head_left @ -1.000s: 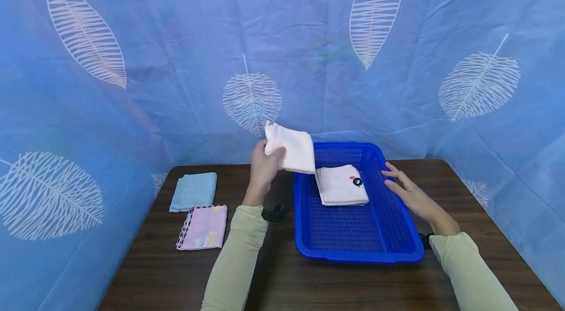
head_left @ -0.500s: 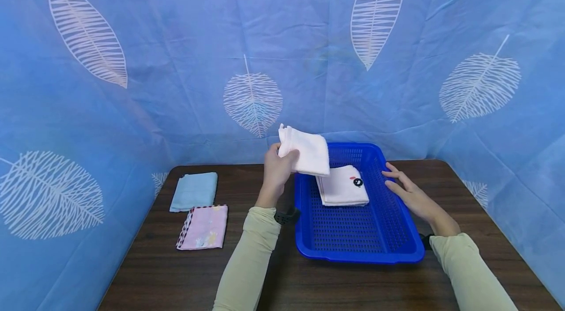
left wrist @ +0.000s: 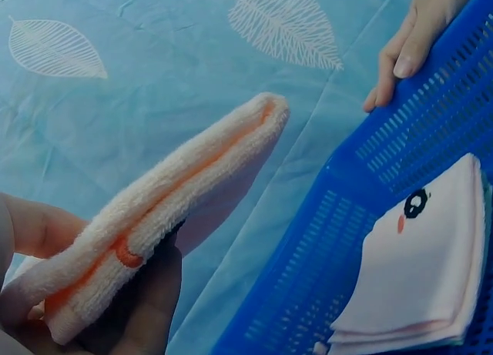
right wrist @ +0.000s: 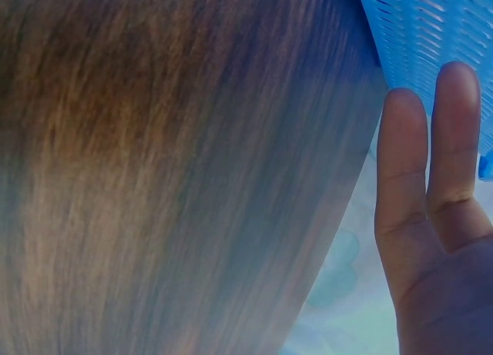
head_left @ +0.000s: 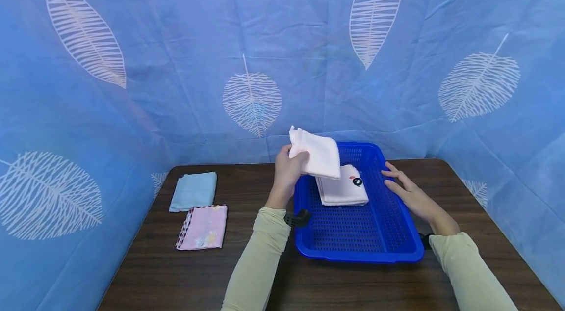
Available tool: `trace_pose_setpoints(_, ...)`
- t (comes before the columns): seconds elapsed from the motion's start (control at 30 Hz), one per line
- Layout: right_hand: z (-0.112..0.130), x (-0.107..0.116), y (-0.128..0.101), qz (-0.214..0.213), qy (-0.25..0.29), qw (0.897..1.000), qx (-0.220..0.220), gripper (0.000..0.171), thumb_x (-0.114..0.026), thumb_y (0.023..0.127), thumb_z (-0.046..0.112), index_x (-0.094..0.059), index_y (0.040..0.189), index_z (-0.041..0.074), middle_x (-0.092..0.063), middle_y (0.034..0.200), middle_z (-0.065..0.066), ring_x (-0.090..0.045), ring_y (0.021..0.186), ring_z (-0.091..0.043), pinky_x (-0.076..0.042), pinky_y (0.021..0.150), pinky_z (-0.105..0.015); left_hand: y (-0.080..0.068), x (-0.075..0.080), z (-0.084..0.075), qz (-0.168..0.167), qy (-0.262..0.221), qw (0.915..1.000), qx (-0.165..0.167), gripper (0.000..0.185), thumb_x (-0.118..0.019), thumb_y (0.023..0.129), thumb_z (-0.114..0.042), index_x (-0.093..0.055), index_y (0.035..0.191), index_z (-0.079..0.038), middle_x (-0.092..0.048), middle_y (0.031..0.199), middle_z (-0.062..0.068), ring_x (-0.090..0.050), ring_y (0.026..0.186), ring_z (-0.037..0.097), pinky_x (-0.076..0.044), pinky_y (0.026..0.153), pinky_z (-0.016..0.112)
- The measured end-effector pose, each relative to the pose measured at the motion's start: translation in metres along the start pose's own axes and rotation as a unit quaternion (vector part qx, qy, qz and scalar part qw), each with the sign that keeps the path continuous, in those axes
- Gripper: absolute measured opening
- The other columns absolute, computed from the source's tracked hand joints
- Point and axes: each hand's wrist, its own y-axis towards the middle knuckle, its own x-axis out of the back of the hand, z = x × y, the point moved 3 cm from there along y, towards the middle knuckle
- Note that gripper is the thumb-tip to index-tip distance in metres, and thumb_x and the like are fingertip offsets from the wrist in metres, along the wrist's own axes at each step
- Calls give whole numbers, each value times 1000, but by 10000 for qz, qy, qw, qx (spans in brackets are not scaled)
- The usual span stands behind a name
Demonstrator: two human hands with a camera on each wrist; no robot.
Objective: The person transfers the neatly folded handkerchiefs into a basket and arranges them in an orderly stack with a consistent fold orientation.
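Observation:
My left hand (head_left: 286, 172) grips a folded white towel (head_left: 319, 155) by its left edge, thumb on top. It hangs over the left side of the blue plastic basket (head_left: 362, 258). In the left wrist view the held towel (left wrist: 166, 201) shows thick fuzzy layers with orange inside the fold. Within the basket lies another folded white towel (head_left: 342, 193), with a black eye and pink cheek mark; the held one partly covers it in the head view. My right hand (head_left: 412, 198) touches the basket's right side with extended fingers (right wrist: 454, 132).
Left on the dark wooden table (head_left: 176, 281) lie a folded light blue towel (head_left: 194, 192) and, just in front of it, a folded pink towel (head_left: 205, 227) with a checked edge. A blue leaf-print curtain (head_left: 291, 90) hangs behind the table.
My left hand has carried the white towel rightward, from beside the basket's left rim to over the basket. The right hand and the basket have stayed in place.

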Motion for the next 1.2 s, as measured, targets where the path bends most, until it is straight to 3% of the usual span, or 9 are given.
trace_pose_setpoints(0.4, 6, -2, -1, 24, -4, 10000, 47, 61, -42, 110, 40, -30, 158, 4, 3, 174, -10, 4, 156, -51, -13, 111, -81, -1, -18, 5, 91, -5, 9999, -57, 46, -65, 90, -14, -57, 133, 2, -63, 133, 21, -67, 113, 29, -58, 97, 43)
trace_pose_setpoints(0.9, 4, 1, -1, -42, -63, 10000, 25, 61, -42, 110, 39, -31, 157, 3, 3, 174, -11, 5, 156, -52, -10, 111, -82, -4, -37, -2, 198, -18, 9998, 0, 42, -64, 93, -17, -58, 131, -1, -64, 131, 17, -68, 112, 26, -57, 96, 41)
trace_pose_setpoints(1.2, 3, 1, -1, -43, -10, 10000, 14, 60, -43, 110, 39, -32, 157, 3, 2, 174, -11, 4, 156, -52, -10, 112, -82, -3, -46, 3, 93, 3, 9998, 179, 42, -64, 92, -16, -59, 131, -3, -64, 131, 16, -68, 113, 26, -57, 96, 43)
